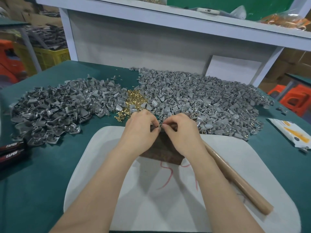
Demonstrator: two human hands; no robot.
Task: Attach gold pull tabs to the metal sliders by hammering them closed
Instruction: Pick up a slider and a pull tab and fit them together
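My left hand (pixel 142 127) and my right hand (pixel 179 130) meet fingertip to fingertip above a dark wooden block (pixel 161 152) on a white pad (pixel 218 165). Both pinch a small metal piece between them; it is mostly hidden by the fingers. Just beyond my hands lies a small heap of gold pull tabs (pixel 134 100). Grey metal sliders lie in two big piles, one at the left (pixel 55 108) and one at the right (pixel 202 100). A hammer's wooden handle (pixel 235 179) rests on the pad to the right of my right forearm; its head is hidden.
The table has a green cover (pixel 33 174). Two dark tool handles marked TAPER (pixel 11 151) lie at the left edge. A white and yellow packet (pixel 291 132) lies at the right. A white shelf unit (pixel 151 39) stands behind the piles.
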